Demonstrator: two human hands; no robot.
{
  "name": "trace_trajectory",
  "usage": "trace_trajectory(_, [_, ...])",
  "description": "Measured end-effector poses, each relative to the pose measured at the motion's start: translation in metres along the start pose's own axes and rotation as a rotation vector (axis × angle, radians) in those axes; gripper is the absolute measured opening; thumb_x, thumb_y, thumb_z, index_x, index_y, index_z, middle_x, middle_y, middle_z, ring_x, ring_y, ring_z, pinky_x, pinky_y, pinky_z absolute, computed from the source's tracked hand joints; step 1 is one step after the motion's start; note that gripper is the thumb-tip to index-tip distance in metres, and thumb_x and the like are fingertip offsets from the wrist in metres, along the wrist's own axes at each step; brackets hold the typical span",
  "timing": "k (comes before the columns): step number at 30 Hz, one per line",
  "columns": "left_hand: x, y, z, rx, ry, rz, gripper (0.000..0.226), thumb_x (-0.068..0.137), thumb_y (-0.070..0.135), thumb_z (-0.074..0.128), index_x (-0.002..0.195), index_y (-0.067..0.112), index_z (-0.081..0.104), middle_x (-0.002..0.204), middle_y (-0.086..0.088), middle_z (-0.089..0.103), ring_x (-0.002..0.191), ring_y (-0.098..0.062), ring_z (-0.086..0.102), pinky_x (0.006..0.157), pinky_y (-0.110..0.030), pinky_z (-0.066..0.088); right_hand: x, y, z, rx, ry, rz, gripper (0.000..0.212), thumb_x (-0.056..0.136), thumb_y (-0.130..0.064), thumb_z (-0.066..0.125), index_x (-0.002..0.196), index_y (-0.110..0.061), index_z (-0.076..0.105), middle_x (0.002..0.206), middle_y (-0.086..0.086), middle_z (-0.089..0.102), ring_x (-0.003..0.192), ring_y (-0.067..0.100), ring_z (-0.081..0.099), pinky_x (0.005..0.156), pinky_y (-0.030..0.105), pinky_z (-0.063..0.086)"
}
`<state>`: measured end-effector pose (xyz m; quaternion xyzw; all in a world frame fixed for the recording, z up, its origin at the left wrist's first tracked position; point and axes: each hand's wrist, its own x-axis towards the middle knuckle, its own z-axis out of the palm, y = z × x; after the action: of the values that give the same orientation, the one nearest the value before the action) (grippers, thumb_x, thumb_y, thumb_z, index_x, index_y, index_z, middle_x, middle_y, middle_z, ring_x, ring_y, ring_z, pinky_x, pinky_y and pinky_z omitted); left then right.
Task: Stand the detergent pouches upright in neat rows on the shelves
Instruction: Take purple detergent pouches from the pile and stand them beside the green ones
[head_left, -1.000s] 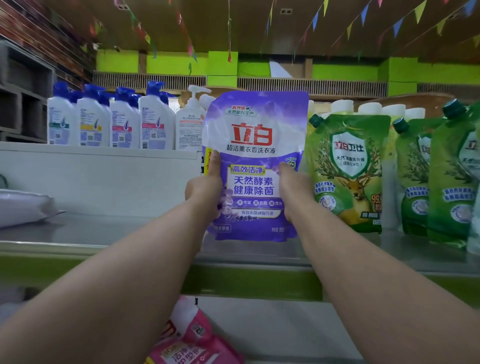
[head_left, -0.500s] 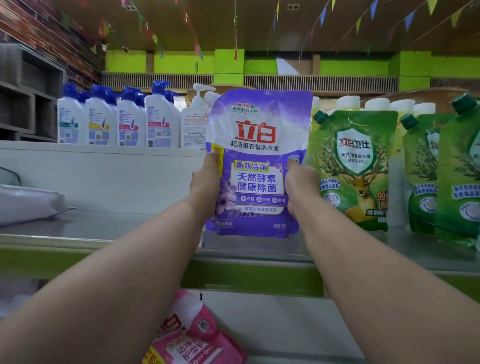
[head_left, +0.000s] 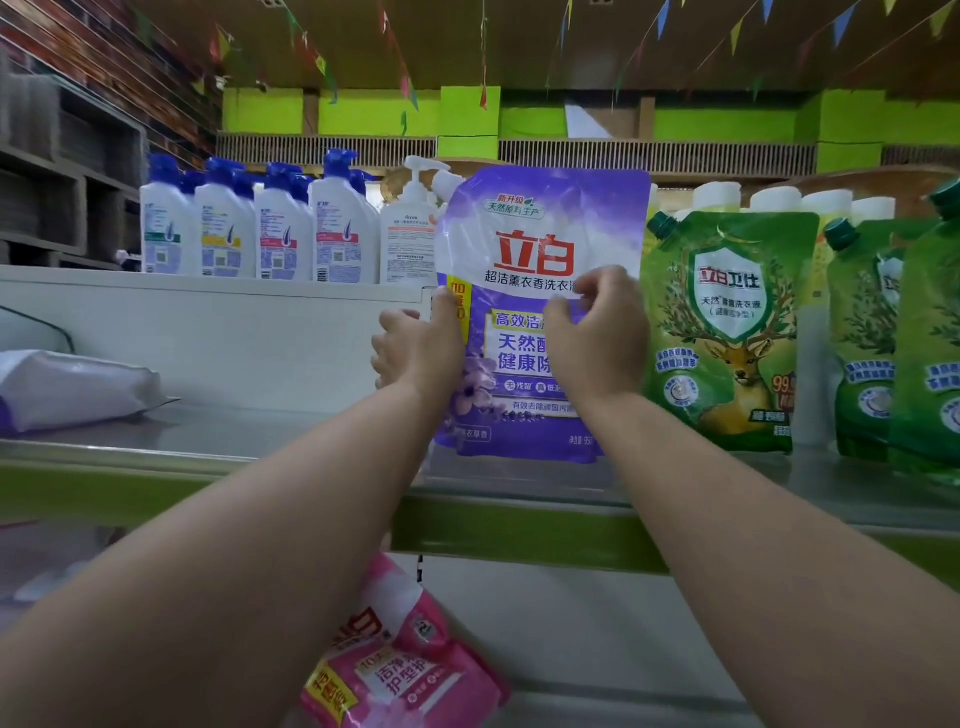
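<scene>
A purple detergent pouch (head_left: 540, 244) stands upright on the metal shelf (head_left: 156, 447), just left of a row of green deer-print pouches (head_left: 727, 332). My left hand (head_left: 421, 348) grips the purple pouch's left edge, thumb on the front and fingers behind. In front of the pouch's face, my right hand (head_left: 597, 338) has its fingers curled, and thumb and forefinger seem to pinch the front film. More green pouches (head_left: 862, 338) stand further right.
A white and purple pouch (head_left: 67, 384) lies flat on the shelf at the left. Blue-capped bottles (head_left: 260, 228) and a pump bottle (head_left: 410, 234) line the ledge behind. Pink pouches (head_left: 395, 670) lie on the shelf below, under my left arm.
My right hand left the pouch's right edge and moved up onto its front. My left hand slid slightly higher along the left edge. The pouch stays standing beside the green row.
</scene>
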<state>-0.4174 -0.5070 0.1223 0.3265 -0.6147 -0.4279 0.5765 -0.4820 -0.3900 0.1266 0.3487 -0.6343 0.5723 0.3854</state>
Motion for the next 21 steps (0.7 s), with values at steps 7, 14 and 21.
trace_trajectory(7, [0.007,-0.001,-0.045,0.219,0.034,0.076,0.037,0.089,0.045,0.044,0.11,0.017,0.058,0.121,-0.007,0.052,0.116,-0.029,0.045,0.099,-0.042,0.033,-0.016,-0.04,0.025,-0.105,-0.375,-0.345,0.01,0.09,-0.025,0.056,0.087,-0.017,0.05,0.077,-0.003,0.053,0.073,0.018,0.05,0.057,0.025,0.033])
trace_trajectory(14, [0.037,-0.018,-0.124,0.409,0.179,0.078,0.035,0.09,0.042,0.045,0.112,0.018,0.056,0.121,-0.01,0.049,0.114,-0.028,0.044,0.096,-0.042,0.033,-0.043,-0.089,0.072,-0.097,-0.533,-0.414,0.022,0.088,-0.035,0.057,0.1,-0.018,0.055,0.09,-0.003,0.056,0.082,0.017,0.05,0.069,0.025,0.031])
trace_trajectory(21, [0.082,-0.038,-0.217,0.585,0.321,0.031,0.046,0.087,0.046,0.049,0.125,0.021,0.054,0.132,-0.013,0.041,0.123,-0.032,0.039,0.101,-0.043,0.031,-0.075,-0.14,0.119,-0.041,-0.653,-0.453,0.029,0.089,-0.036,0.058,0.108,-0.014,0.054,0.093,-0.005,0.051,0.085,0.016,0.051,0.071,0.027,0.036])
